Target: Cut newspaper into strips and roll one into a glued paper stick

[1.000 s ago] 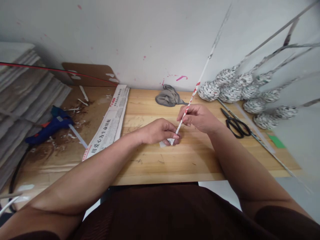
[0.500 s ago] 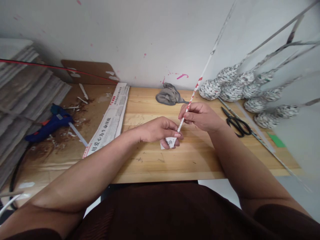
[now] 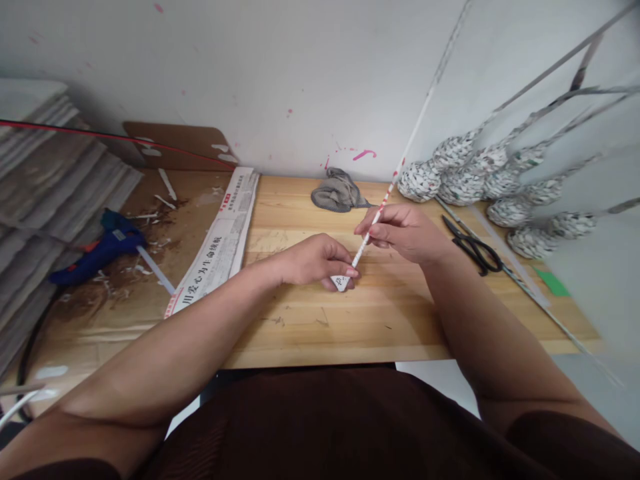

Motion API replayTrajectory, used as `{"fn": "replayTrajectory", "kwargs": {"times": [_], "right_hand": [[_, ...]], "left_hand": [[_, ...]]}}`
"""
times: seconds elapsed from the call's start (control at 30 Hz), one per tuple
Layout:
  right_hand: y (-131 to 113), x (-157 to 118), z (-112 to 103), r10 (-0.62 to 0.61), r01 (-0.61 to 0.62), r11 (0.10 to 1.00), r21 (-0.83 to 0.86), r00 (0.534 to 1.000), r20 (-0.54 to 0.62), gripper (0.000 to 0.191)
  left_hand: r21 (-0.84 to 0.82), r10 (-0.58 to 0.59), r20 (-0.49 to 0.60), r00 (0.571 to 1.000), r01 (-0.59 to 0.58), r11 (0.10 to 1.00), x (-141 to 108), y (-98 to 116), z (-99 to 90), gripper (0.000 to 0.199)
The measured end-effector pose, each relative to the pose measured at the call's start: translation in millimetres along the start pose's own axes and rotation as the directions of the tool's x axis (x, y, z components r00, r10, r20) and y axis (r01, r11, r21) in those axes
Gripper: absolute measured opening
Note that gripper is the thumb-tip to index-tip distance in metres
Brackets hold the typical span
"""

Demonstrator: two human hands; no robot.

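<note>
A long thin paper tube, white with red marks, slants up and to the right over the wooden table. My left hand pinches its lower end, where a small printed paper flap sticks out under the fingers. Higher on the tube, my right hand grips it between thumb and fingers. Both hands are above the table's middle. The tube's upper end reaches the top edge of the view.
Newspaper strips lie left, beside a blue glue gun on cardboard. A grey cloth rests near the wall. To the right are black scissors, several woven paper balls and a green piece.
The printed flap at the tube's lower end looks smaller. The red marks on the tube have shifted around and slightly along it. Both hands remain in nearly the same place.
</note>
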State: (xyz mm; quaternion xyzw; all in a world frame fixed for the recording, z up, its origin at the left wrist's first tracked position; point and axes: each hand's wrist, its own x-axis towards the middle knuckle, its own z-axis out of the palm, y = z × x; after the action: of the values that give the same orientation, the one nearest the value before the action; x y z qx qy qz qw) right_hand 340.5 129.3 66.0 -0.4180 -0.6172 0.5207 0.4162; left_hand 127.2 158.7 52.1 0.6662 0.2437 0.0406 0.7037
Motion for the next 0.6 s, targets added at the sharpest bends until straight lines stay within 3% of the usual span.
{"fn": "replayTrajectory", "kwargs": {"times": [0.17, 0.3, 0.43, 0.6], "right_hand": [[-4.5, 2.6, 2.5, -0.113, 0.113, 0.994, -0.009, 0.980, -0.163, 0.032], [-5.1, 3.7, 4.1, -0.143, 0.134, 0.990, -0.050, 0.941, -0.308, 0.035], [-3.2, 2.5, 2.7, -0.227, 0.196, 0.974, -0.116, 0.879, -0.418, 0.029], [0.9, 4.0, 5.2, -0.259, 0.266, 0.962, -0.062, 0.814, -0.520, 0.027]], "left_hand": [[0.045, 0.033, -0.054, 0.998, -0.031, 0.999, 0.5, 0.2, -3.7, 0.015], [0.079, 0.089, -0.209, 0.974, -0.074, 0.994, -2.0, 2.6, -12.1, 0.014], [0.106, 0.202, -0.397, 0.895, -0.174, 0.979, -2.8, 0.4, -23.9, 0.020], [-0.048, 0.235, -0.595, 0.769, -0.326, 0.944, 0.2, -1.7, -28.8, 0.027]]}}
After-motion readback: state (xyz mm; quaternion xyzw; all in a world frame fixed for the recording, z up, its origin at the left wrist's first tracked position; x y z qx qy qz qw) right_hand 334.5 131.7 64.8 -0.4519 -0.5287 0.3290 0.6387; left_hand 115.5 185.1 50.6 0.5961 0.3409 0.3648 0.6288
